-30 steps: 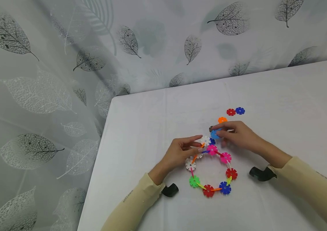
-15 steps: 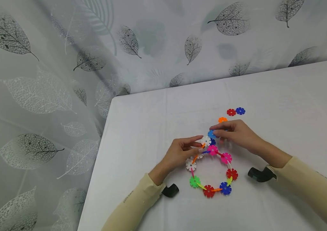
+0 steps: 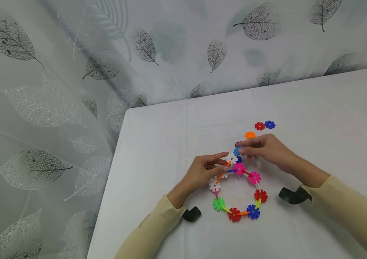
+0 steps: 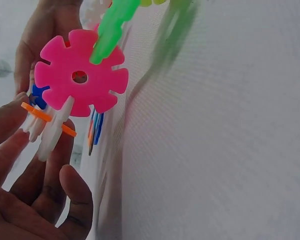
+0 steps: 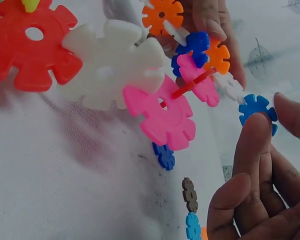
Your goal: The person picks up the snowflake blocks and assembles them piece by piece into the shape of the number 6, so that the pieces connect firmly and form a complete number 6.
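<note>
A ring of interlocking plastic snowflake discs (image 3: 234, 214) in many colours is in front of me, with pink, red, blue, green and white pieces slotted edge to edge. My left hand (image 3: 203, 171) pinches its upper left part, near an orange disc (image 5: 220, 56) and a white disc (image 3: 231, 158). Between thumb and fingers, my right hand (image 3: 264, 149) grips a light blue disc (image 5: 255, 107), whose edge meets that white disc in the right wrist view. The left wrist view has a large pink disc (image 4: 105, 82) in front of the fingers.
Beyond the hands, loose orange (image 3: 250, 135), red (image 3: 259, 126) and blue (image 3: 270, 124) discs lie on the white table (image 3: 170, 133). A brown disc (image 5: 190, 194) lies close by. Dark wrist devices (image 3: 295, 195) hang under both sleeves. Leaf-patterned curtains (image 3: 170, 54) border the table.
My right hand has brought the light blue disc a short way left, against the white disc. The left hand keeps its hold, and the ring has barely shifted.
</note>
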### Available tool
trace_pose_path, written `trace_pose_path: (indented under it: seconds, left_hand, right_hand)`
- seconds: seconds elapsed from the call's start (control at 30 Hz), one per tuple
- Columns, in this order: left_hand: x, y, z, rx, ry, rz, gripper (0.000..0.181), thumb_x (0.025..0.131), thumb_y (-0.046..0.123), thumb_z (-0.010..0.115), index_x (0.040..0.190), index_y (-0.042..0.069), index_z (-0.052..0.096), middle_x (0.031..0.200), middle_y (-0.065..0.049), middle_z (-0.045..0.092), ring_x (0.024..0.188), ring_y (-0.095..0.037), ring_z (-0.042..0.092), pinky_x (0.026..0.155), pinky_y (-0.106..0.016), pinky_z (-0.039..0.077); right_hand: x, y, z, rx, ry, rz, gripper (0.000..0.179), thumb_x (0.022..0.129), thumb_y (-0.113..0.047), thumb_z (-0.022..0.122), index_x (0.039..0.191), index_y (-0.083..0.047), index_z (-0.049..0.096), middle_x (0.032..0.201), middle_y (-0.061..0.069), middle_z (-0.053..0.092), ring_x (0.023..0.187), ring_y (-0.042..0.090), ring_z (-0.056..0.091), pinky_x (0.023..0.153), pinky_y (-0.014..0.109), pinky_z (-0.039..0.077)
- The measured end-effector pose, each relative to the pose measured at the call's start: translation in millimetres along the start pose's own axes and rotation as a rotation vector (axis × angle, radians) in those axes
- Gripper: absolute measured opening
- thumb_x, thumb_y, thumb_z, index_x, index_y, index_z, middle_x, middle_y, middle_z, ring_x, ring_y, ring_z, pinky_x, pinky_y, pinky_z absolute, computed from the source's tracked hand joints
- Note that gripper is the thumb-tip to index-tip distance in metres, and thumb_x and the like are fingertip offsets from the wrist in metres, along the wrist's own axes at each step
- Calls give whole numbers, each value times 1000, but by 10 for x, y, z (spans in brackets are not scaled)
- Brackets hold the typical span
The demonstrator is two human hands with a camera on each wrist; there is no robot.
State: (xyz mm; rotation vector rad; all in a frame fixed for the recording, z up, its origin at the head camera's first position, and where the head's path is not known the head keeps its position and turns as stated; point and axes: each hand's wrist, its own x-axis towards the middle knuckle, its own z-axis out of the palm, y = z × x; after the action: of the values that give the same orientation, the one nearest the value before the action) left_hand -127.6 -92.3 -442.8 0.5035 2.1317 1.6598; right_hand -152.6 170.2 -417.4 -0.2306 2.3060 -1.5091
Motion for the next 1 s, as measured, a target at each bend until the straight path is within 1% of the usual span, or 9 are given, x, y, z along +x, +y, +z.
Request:
trace_pose_path:
  seconds: [0.07, 0.2, 0.3, 0.4, 0.6, 0.7, 0.87, 1.0]
  left_hand:
    - [1, 4, 7, 1, -1, 2, 47, 95, 15, 73, 141, 17, 63, 108, 2, 74, 90, -13, 73, 83, -28, 57]
    - [2, 8, 21, -12, -3, 2, 47, 95, 14, 73, 141, 17, 63, 109, 1, 74, 96, -10, 72, 87, -28, 56]
    - [0, 2, 26, -32, -5, 1, 48, 95, 12, 73, 141, 16, 63, 109, 1, 74, 97, -11, 73, 87, -28, 56]
    - [0, -2, 33, -48, -3, -1, 48, 94, 11, 73, 141, 15, 63, 109, 0, 74, 96, -12, 73, 87, -28, 56]
    - [4, -11, 38, -48, 0, -25, 46, 94, 13, 73, 140, 17, 64, 115, -1, 73, 98, -12, 73, 88, -28, 56]
    - [6, -16, 36, -45, 0, -42, 45, 95, 14, 73, 139, 18, 65, 118, -3, 72, 98, -13, 73, 88, -28, 56]
    - [17, -36, 42, -55, 6, -53, 45, 93, 15, 75, 137, 18, 66, 119, -5, 72, 100, -15, 72, 88, -29, 56]
    - [22, -68, 48, -69, 22, -66, 44, 93, 15, 76, 135, 19, 68, 120, -5, 72, 101, -15, 72, 88, -29, 55]
  right_hand:
    - [-3, 5, -3, 11, -2, 1, 49, 94, -37, 74, 129, -4, 69, 92, 14, 73, 85, 27, 65, 73, 37, 46]
    - [-6, 13, 8, -2, 13, -32, 46, 94, -36, 74, 128, -5, 70, 96, 12, 74, 85, 24, 68, 72, 36, 49]
    - [-14, 14, 30, -28, 32, -71, 43, 94, -35, 74, 126, -6, 71, 101, 9, 75, 86, 22, 71, 75, 37, 53]
    - [-25, 9, 51, -42, 46, -88, 42, 94, -36, 73, 124, -7, 72, 106, 7, 75, 88, 21, 72, 79, 39, 54]
    - [-44, 8, 66, -13, 33, -73, 42, 96, -34, 72, 126, -5, 71, 110, 8, 75, 92, 22, 73, 78, 37, 55]
    - [-44, 23, 72, 2, 29, -65, 42, 95, -33, 72, 126, -5, 71, 111, 8, 75, 93, 23, 72, 75, 35, 55]
    - [-34, 75, 101, 11, 35, -57, 43, 95, -37, 73, 126, -7, 71, 111, 7, 74, 97, 23, 71, 70, 33, 54]
    - [-20, 126, 134, 23, 41, -52, 46, 94, -41, 73, 126, -7, 71, 109, 6, 75, 99, 19, 73, 70, 33, 52]
